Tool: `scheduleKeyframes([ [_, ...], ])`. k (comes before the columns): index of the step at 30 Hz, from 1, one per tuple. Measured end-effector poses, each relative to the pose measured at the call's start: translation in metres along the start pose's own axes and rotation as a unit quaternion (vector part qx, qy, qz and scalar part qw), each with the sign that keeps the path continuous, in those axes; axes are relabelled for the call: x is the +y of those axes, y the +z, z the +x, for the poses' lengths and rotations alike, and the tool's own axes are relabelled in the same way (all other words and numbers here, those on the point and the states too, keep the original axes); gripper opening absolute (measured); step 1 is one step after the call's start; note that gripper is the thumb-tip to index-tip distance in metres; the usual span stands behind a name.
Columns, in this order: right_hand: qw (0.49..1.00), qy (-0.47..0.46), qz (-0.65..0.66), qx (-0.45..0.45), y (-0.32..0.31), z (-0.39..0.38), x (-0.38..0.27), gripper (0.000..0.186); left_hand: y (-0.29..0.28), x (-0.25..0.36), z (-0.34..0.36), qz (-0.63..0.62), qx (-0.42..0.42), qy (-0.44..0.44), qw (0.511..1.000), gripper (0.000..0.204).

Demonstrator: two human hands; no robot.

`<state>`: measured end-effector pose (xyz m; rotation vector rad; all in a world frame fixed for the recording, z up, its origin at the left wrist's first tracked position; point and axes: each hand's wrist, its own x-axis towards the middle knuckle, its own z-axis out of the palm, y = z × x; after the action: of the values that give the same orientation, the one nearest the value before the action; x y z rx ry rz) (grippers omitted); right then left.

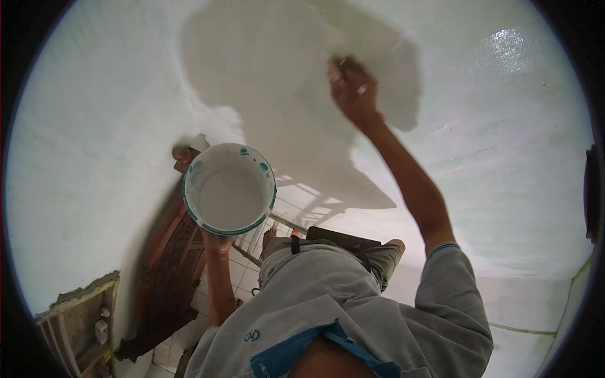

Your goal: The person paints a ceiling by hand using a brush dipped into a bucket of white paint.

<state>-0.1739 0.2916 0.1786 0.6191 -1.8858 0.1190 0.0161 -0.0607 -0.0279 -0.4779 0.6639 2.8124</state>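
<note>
Bucket (227, 155) of whitish liquid (230, 200) was at left in the head view, left hand (218, 242) at its near underside; fingers hidden, opening unclear. Likely heavy, stiff, sloshy, smeared rim maybe slick: best supported under the base. Right hand (358, 89) was by the far wall (454, 138), fingers bent, blurred; couldn't tell what they held.

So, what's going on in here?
A person's left hand supports a white bucket from below, its rim smeared green and pale, paint-like stuff inside. The right hand is raised at the pale wall; blur hides whether it grips anything. A carved wooden piece stands at lower left.
</note>
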Motion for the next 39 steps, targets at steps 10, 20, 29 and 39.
scheduleKeyframes([
  [10, 0.997, -0.044, -0.029, 0.053, -0.073, 0.046, 0.005, 0.035, -0.01, 0.004, 0.009, -0.016, -0.029, -0.016, 0.999, 0.059],
  [20, 0.965, 0.139, 0.119, -0.187, 0.04, -0.199, -0.082, 0.027, -0.001, 0.007, 0.003, -0.013, -0.014, -0.022, 1.0, 0.051],
  [29, 0.98, 0.141, 0.081, -0.113, -0.04, -0.07, -0.024, 0.026, -0.026, 0.008, 0.006, 0.021, -0.015, -0.003, 1.0, 0.052],
  [39, 0.987, 0.115, 0.08, -0.078, -0.076, -0.082, -0.04, 0.02, -0.031, 0.004, 0.013, -0.004, -0.025, -0.016, 1.0, 0.054],
])
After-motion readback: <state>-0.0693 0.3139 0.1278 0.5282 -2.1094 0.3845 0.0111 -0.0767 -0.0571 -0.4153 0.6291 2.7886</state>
